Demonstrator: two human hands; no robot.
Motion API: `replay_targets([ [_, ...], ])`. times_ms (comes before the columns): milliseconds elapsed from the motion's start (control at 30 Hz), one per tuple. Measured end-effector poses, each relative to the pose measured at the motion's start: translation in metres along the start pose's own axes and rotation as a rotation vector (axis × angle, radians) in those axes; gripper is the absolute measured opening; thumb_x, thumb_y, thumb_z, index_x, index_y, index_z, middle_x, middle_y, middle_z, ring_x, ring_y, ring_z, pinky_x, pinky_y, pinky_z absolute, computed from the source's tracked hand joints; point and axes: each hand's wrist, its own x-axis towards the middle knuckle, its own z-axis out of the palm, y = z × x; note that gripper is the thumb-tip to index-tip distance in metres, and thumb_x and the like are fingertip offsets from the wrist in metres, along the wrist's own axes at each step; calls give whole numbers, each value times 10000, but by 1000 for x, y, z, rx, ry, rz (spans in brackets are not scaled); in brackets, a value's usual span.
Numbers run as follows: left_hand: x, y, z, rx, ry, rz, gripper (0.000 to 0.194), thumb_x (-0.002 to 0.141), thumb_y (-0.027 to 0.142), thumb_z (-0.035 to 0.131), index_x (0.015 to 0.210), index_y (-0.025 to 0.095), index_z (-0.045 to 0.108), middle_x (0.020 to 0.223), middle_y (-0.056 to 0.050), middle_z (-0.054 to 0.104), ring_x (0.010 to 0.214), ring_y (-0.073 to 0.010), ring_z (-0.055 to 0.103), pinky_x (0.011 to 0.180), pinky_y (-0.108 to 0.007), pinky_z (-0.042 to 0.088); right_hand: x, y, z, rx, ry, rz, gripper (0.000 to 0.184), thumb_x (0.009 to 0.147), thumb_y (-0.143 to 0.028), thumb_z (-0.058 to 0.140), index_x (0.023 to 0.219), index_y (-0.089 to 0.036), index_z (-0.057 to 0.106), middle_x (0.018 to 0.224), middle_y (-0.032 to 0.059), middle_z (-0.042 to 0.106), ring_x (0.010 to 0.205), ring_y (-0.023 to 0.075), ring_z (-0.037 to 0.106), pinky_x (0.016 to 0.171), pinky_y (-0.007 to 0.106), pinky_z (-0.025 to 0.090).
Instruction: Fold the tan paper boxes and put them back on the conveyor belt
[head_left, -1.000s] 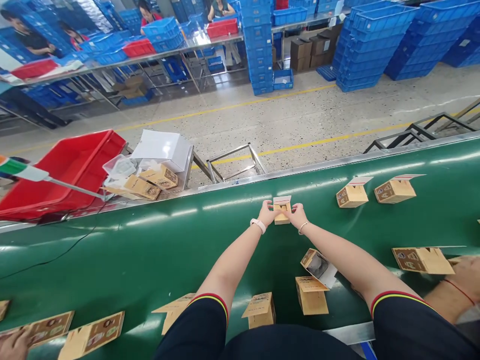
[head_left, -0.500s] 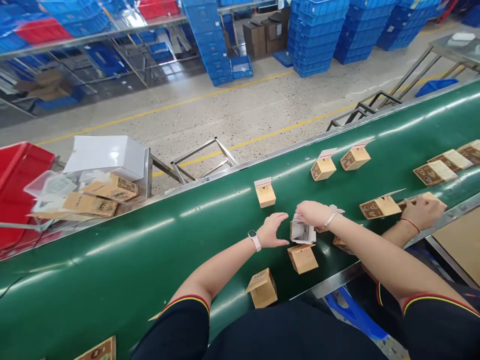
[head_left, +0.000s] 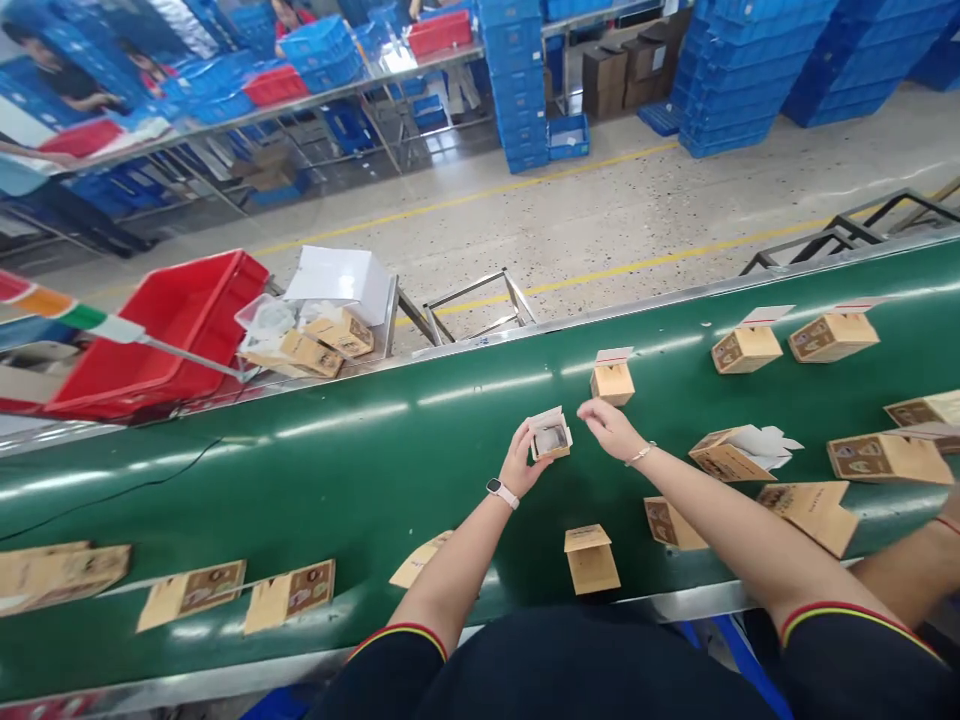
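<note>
One red tub stands beyond the green belt, well to the left of the open box and on its far side. Nearer the wearer, also well left of that box, lie two printed cartons. The left hand comes next, touching the open box at its left and near side; thumb and fingers are clamped on the wall, so this is the hand that has the grip.

The open box has its mouth turned up towards the wearer, with a pale flap raised on its far side. It looks nearly square from here, with no clear long axis to line up on. Straight towards the wearer from it sits a tan box, well apart.

The right hand hangs just to the right of the open box, across a narrow strip of bare belt. Its fingers are bent; whether they pinch anything I cannot tell. That sideways gap seems the relation to watch: any work by both hands on the open box would need the right hand to come leftward. Past the right hand, to the right of and beyond the open box, stands an upright box; contact between those two cannot be told. Farther right of the open box lies a white-lined carton.
</note>
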Motion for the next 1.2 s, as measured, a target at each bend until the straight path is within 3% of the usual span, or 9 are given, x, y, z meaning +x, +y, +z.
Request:
replay_targets([
  [100, 4, 4, 9, 64, -24, -16, 394, 725, 347, 719, 1087, 224, 626, 1395, -173, 458, 1315, -319, 431, 1056, -488, 369, -10, 14, -11, -121, -288, -157, 353, 784, -212, 485, 1082, -248, 673, 1156, 73, 636, 1064, 235, 568, 982, 453, 436],
  [167, 9, 9, 13, 126, -79, -20, 326, 731, 322, 705, 1041, 229, 663, 1433, -164, 414, 1342, -341, 388, 1057, -508, 349, -11, 15, -9, -210, -321, -204, 412, 753, -215, 552, 1148, -268, 657, 1282, 75, 570, 1121, 265, 524, 1001, 484, 408],
  [267, 14, 18, 18, 107, -139, -17, 203, 732, 305, 693, 918, 224, 691, 1448, -130, 394, 1344, -335, 380, 1065, -500, 337, -5, 11, 4, -315, -312, -129, 282, 703, -308, 686, 982, -281, 719, 1222, 81, 574, 1053, 292, 513, 949, 507, 426],
  [333, 16, 21, 23, -13, -87, -32, 146, 768, 307, 656, 873, 206, 665, 1403, -129, 439, 1289, -298, 445, 1049, -463, 368, -1, 9, 14, -264, -281, -51, 147, 701, -370, 707, 797, -259, 721, 1084, 77, 585, 978, 265, 525, 921, 474, 447],
  [467, 23, 25, 36, -195, 83, -250, 156, 825, 332, 583, 872, 186, 553, 1145, -105, 571, 1067, -207, 562, 890, -347, 468, 0, 13, 26, -8, 8, 175, 258, 732, -413, 652, 601, -209, 564, 925, 48, 501, 829, 192, 533, 836, 386, 494],
  [567, 39, 27, 40, -172, 21, -359, 232, 815, 371, 584, 706, 189, 492, 867, -19, 560, 858, -151, 554, 811, -279, 455, -1, 18, 26, 46, 204, 368, 314, 652, -415, 712, 603, -212, 476, 821, 4, 437, 723, 161, 492, 767, 361, 505],
  [833, 62, 45, 30, -129, -289, -378, 437, 696, 467, 676, 450, 180, 456, 569, 27, 477, 698, -144, 501, 681, -247, 390, -10, 19, 9, 98, 149, 443, 330, 718, -462, 643, 564, -184, 557, 659, -22, 441, 662, 143, 491, 666, 278, 476],
  [967, 65, 52, 33, -132, -421, -481, 556, 760, 584, 555, 392, 191, 414, 431, 23, 400, 500, -119, 407, 569, -268, 356, -14, 18, 3, 126, 144, 518, 294, 746, -459, 604, 649, -182, 588, 637, -15, 532, 627, 141, 528, 572, 248, 454],
  [1200, 81, 50, 48, -117, -463, -607, 447, 717, 559, 604, 489, 181, 537, 420, 4, 445, 443, -126, 427, 494, -266, 360, -9, 13, 8, 45, 241, 636, 368, 627, -471, 708, 564, -208, 458, 535, -33, 487, 557, 144, 522, 483, 254, 438],
])
